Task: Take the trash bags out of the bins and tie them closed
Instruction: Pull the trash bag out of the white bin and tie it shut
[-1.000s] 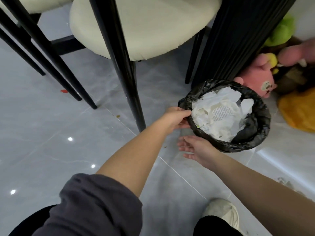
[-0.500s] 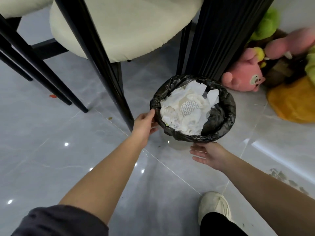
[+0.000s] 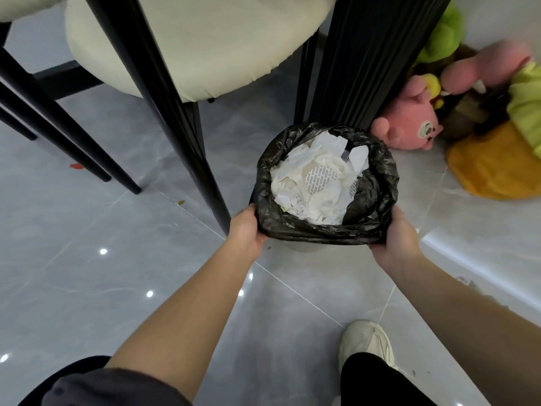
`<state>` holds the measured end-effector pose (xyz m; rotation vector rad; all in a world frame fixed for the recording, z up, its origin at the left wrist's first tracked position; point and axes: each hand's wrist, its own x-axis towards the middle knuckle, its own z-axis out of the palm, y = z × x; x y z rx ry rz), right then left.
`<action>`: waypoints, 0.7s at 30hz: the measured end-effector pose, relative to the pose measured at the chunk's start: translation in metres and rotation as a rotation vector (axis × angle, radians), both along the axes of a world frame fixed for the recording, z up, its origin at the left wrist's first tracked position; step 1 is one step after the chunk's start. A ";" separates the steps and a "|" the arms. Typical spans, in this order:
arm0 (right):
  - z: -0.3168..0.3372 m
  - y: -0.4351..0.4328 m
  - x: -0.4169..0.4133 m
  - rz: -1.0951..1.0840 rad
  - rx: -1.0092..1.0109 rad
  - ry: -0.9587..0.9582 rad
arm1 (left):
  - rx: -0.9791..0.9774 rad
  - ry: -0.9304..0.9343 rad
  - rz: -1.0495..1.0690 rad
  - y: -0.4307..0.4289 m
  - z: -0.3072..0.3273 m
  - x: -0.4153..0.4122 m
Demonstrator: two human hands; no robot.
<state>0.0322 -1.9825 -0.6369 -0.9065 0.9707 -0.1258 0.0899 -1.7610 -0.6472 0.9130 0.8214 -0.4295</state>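
Both hands' grip on trash bag (image 3: 377, 189) rim, mouth facing up.

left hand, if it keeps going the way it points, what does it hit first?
The left hand already grips the black trash bag, so it meets the bag itself. Further on, probably the crumpled paper inside; the chair leg sits just left, though depth is unclear.

Glossy grey floor (image 3: 87, 288) under plush toys (image 3: 409, 124).

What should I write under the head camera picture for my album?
Left hand and right hand grip the black trash bag, full of white paper, beside a chair leg.
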 end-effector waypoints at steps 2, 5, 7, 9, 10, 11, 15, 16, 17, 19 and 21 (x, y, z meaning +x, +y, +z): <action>0.000 0.000 -0.002 -0.004 0.004 0.011 | 0.072 -0.009 -0.065 -0.001 0.005 -0.006; 0.004 -0.005 -0.002 -0.038 -0.090 0.024 | 0.166 -0.123 -0.126 0.001 0.016 -0.008; 0.011 -0.013 0.002 -0.081 -0.173 -0.002 | 0.207 -0.231 -0.122 0.004 0.024 -0.004; 0.018 -0.022 0.010 -0.093 -0.244 -0.034 | 0.246 -0.298 -0.075 0.006 0.031 0.003; 0.023 -0.023 0.013 -0.076 -0.286 -0.038 | 0.279 -0.313 -0.058 0.006 0.034 0.007; 0.026 -0.024 0.018 -0.045 -0.343 -0.041 | 0.328 -0.316 -0.053 0.006 0.036 0.011; 0.035 -0.022 0.038 0.103 -0.581 -0.057 | 0.626 -0.385 -0.153 -0.001 0.041 0.023; 0.036 -0.023 0.044 0.142 -0.651 -0.056 | 0.714 -0.418 -0.203 -0.002 0.040 0.027; 0.035 -0.024 0.050 0.176 -0.729 -0.045 | 0.799 -0.443 -0.250 -0.004 0.039 0.031; 0.034 -0.029 0.063 0.211 -0.864 -0.020 | 0.950 -0.458 -0.315 -0.008 0.037 0.040; 0.033 -0.036 0.079 0.228 -0.962 0.017 | 1.052 -0.423 -0.358 -0.012 0.037 0.050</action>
